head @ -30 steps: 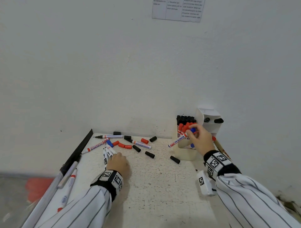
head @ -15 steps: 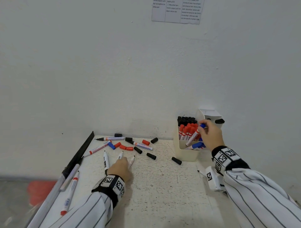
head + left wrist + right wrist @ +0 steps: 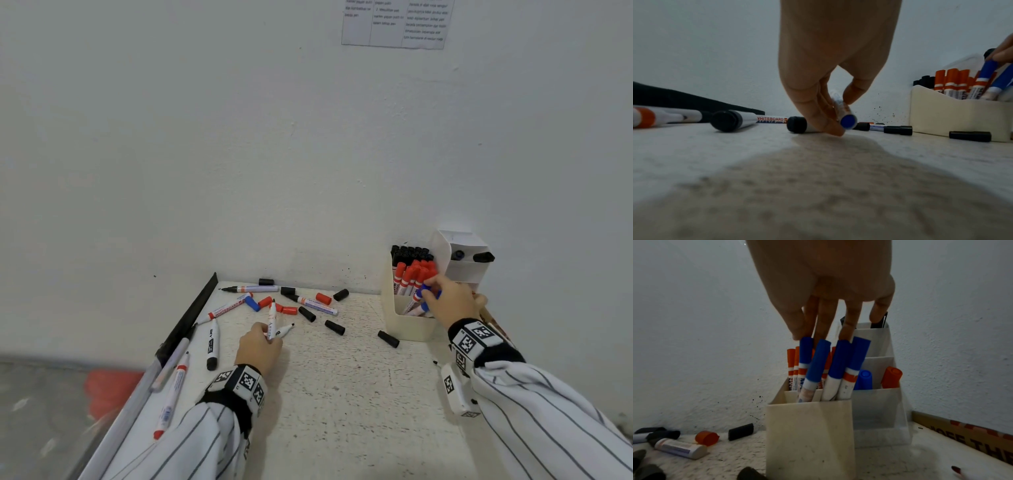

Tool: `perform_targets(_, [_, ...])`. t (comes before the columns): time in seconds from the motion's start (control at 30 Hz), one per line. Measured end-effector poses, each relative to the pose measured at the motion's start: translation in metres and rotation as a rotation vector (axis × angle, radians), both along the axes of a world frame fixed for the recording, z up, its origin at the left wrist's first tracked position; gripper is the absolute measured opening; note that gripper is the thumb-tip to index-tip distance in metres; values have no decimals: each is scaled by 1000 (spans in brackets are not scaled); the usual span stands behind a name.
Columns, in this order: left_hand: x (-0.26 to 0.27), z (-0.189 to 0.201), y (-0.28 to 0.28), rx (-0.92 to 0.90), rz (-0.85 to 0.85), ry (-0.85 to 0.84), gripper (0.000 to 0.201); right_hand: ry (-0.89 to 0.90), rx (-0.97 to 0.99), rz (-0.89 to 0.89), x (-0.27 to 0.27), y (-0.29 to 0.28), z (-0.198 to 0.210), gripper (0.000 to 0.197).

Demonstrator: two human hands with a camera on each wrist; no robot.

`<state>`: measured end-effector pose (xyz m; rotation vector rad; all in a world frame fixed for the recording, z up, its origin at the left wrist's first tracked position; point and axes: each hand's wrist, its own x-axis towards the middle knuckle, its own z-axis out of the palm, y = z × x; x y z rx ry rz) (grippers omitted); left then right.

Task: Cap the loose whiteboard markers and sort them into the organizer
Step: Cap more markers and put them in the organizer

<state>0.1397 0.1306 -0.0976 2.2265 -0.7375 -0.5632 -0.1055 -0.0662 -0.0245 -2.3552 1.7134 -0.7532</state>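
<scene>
Markers with blue caps (image 3: pixel 819 360) now stand in the front pocket of the organizer (image 3: pixel 409 327), at the far right corner of the table (image 3: pixel 342 394). A second ago your right hand (image 3: pixel 448 301) held one blue-capped marker out in front of that box. Now that marker is down in the pocket with the other blue ones, and your fingertips (image 3: pixel 797 334) sit on top of the caps, mostly straight, with the thumb and first finger closed on one cap. So one more marker looks sorted.

Your left hand (image 3: pixel 258 349) has changed too. Before, it lay low over a few pens near the left edge. Now it pinches one uncapped pen (image 3: pixel 272 320) and tips it up, the blue back end (image 3: pixel 847 121) near the table. I think that pen needs a cap next. Loose black caps (image 3: pixel 335 327) and red caps (image 3: pixel 323 298) lie near the far edge.

One marker (image 3: pixel 770 121) on the table reads "WHITEBOARD MARKER", with its first letter hidden. A paper (image 3: pixel 394 24) on the wall has words too small to read. A brown board (image 3: pixel 972 439) at the right edge shows big letters, maybe "OFF THE".
</scene>
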Motion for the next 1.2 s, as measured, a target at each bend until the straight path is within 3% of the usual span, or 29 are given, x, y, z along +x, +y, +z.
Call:
perform_targets(0.1, [5,1,3,-55,66,85,33,-32,-48,-5,11,4,-1,14])
perform_targets(0.23, [10,-1,8,-130,134,135,32,-105,-190,182,41,22,-3,14])
perform_targets(0.33, [11,-1,8,-203,166,138,30,-149,-64,411,82,32,-10,17])
perform_targets(0.43, [12,-3,8,-240,221,170,32,-148,216,630,130,44,-18,22])
perform_targets(0.53, [17,-8,9,-237,300,181,33,-25,426,749,177,60,-27,30])
perform_targets(0.63, [20,-13,7,-270,333,175,32,92,496,820,216,68,-42,32])
perform_targets(0.83, [22,-13,7,-281,354,158,24,398,398,895,262,68,-68,44])
perform_targets(1.03, [22,-15,7,-288,355,163,24,727,231,866,275,72,-74,42])
perform_targets(1.1, [22,-16,7,-280,344,149,25,661,205,852,275,73,-75,38])
perform_targets(1.2, [21,-15,8,-265,317,130,26,276,228,767,271,66,-69,21])
